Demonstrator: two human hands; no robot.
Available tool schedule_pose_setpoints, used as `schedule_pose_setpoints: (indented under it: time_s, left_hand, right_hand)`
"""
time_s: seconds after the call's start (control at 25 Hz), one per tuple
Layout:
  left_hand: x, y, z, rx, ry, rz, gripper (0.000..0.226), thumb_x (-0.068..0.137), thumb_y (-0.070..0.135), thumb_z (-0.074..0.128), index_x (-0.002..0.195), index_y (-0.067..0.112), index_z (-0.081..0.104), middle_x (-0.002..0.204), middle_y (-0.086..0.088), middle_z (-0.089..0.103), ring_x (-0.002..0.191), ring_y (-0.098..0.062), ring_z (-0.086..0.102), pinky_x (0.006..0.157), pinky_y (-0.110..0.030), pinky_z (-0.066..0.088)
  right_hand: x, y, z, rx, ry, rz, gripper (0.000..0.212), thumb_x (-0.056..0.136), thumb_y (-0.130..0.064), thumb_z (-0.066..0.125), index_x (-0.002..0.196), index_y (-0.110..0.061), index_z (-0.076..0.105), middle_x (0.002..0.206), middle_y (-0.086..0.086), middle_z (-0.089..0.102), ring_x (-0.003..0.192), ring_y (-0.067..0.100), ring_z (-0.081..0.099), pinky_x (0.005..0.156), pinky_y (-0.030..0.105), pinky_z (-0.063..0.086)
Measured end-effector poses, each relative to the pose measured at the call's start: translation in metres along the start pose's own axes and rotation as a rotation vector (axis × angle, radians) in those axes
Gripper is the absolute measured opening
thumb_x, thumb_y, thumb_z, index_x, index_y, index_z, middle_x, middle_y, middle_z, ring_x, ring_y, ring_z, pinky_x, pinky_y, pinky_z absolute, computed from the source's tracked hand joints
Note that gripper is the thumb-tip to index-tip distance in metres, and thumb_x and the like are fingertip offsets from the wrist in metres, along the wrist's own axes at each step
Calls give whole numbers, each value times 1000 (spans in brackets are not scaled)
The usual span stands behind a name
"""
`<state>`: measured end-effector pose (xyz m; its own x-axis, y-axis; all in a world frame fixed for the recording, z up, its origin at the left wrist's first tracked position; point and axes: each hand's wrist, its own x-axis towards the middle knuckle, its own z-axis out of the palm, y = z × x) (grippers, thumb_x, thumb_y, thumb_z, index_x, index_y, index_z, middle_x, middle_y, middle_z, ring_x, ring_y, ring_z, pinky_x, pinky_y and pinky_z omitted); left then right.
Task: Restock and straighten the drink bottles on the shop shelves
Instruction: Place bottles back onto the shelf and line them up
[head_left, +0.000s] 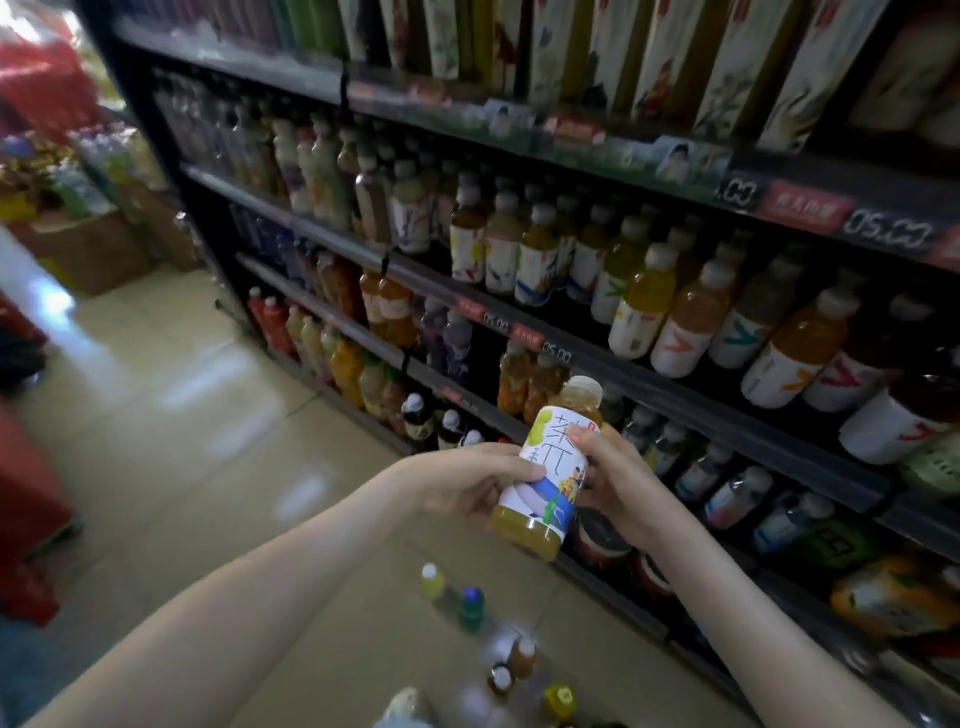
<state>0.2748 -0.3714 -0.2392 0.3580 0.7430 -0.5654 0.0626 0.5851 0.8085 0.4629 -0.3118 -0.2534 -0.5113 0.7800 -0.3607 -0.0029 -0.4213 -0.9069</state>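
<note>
Left hand (470, 486) and right hand (621, 491) both curl their grip round the tea bottle (551, 453) before the shelves (675, 399)

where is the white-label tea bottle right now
Head view, just right of centre: the tea bottle is held by the left hand and right hand, in front of the lower shelves.

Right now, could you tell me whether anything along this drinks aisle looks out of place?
Yes: several loose bottles stand on the floor before the shelves, not shelved. The left hand and right hand grip a tea bottle, off the shelf.
</note>
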Motion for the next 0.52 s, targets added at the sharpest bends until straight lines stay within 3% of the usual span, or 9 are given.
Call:
schedule_pose_setpoints:
  time_s: [0.12, 0.2, 0.28, 0.36, 0.4, 0.52]
  left_hand:
    - [0, 25, -33, 93, 40, 71, 49, 79, 37, 67, 122, 15, 57, 116, -12, 68, 112, -35, 60, 100, -53, 44]
    - [-4, 38, -55, 174, 46, 100, 44, 81, 37, 66, 120, 16, 57, 112, -11, 70, 105, -33, 65, 96, -56, 46]
    - [-4, 44, -71, 264, 95, 130, 47, 79, 38, 69, 119, 18, 55, 108, -8, 71, 93, -24, 68, 84, -48, 55]
    - [-5, 48, -79, 419, 153, 182, 46, 78, 39, 72, 117, 23, 54, 102, 1, 69, 82, -14, 67, 63, -29, 55]
    - [-6, 50, -79, 534, 177, 225, 45, 78, 40, 71, 116, 26, 53, 100, 5, 68, 79, -10, 65, 61, -23, 51]
    - [-5, 48, -74, 783, 224, 357, 53, 77, 45, 69, 123, 30, 48, 100, 10, 67, 85, -8, 64, 72, -25, 52]
  right_hand:
    - [15, -12, 30, 67, 74, -67, 45, 91, -38, 59, 129, -17, 49, 111, 12, 70, 99, 32, 68, 89, 52, 52]
    - [24, -22, 52, 98, 154, -77, 34, 94, -34, 56, 124, -20, 51, 107, 9, 72, 94, 28, 70, 79, 46, 56]
    - [29, -28, 68, 30, 259, -61, 33, 91, -36, 60, 120, -22, 53, 102, 6, 73, 87, 24, 72, 70, 41, 58]
    - [36, -28, 75, -120, 339, -33, 44, 83, -46, 67, 118, -24, 52, 103, 3, 71, 86, 23, 72, 75, 45, 59]
    - [37, -29, 78, -191, 376, -24, 51, 77, -53, 71, 116, -26, 52, 104, 1, 70, 87, 22, 71, 77, 46, 58]
    - [42, -31, 80, -287, 468, -18, 75, 49, -71, 77, 108, -27, 61, 104, 1, 69, 89, 20, 69, 78, 44, 58]
